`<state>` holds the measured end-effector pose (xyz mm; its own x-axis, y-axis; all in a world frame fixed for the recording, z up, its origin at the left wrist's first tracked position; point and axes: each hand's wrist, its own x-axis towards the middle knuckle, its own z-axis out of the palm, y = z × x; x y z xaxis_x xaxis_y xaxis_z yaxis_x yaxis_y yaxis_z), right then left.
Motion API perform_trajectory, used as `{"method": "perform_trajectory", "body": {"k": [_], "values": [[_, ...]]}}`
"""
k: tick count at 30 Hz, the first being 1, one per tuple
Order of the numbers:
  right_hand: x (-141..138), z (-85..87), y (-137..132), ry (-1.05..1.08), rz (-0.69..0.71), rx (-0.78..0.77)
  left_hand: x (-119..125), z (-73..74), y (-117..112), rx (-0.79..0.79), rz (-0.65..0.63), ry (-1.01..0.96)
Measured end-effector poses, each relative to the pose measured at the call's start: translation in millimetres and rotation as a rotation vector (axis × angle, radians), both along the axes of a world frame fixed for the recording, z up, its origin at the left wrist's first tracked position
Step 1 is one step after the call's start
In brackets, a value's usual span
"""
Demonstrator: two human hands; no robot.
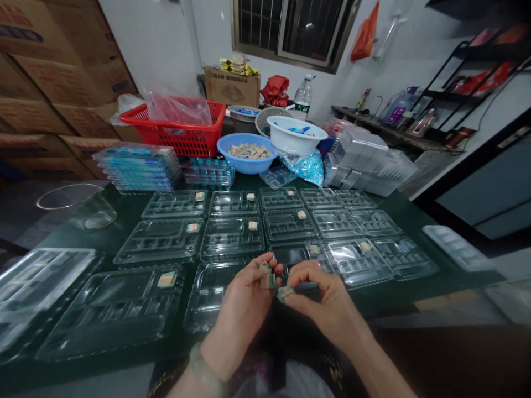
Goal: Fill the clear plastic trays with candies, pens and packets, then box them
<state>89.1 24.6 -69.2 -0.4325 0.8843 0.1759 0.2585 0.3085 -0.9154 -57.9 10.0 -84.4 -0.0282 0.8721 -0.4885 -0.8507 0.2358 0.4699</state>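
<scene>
My left hand (pixel 249 290) is closed around several small striped pieces (pixel 267 281), in green, orange and cream; their exact kind is unclear. Close beside it, my right hand (pixel 317 290) pinches another striped piece (pixel 284 293) between thumb and fingertips. Both hands hover over the near row of clear plastic trays (pixel 207 301). Similar striped pieces lie in the upper right compartment of many trays, such as the striped piece (pixel 167 279) at the near left and the striped piece (pixel 365 246) on the right. My forearms and hands hide part of the near trays.
Along the back stand a blue basin (pixel 244 165) of small pieces, a white basin (pixel 286 142), a red basket (pixel 178 141) and stacked filled trays (pixel 139 168). Stacked clear packs (pixel 365 157) are at the back right. A clear round container (pixel 93 213) sits at the left.
</scene>
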Motion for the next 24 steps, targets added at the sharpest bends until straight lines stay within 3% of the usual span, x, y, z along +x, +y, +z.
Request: {"method": "perform_trajectory", "body": {"k": [5,11,15,24], "values": [[-16,-4.0,-10,-0.061,-0.005,0.111,3,-1.5,-1,0.021,0.002,0.091],[-22,-3.9,-10,-0.343,-0.042,0.300,6,3.4,-4,-0.013,-0.111,0.068],[-22,-4.5,-11,-0.485,-0.008,0.336,7,5.9,-5,0.020,-0.161,0.044],[-22,-5.6,-11,-0.495,-0.005,0.380,8,11.8,-6,0.012,-0.137,0.095]]}}
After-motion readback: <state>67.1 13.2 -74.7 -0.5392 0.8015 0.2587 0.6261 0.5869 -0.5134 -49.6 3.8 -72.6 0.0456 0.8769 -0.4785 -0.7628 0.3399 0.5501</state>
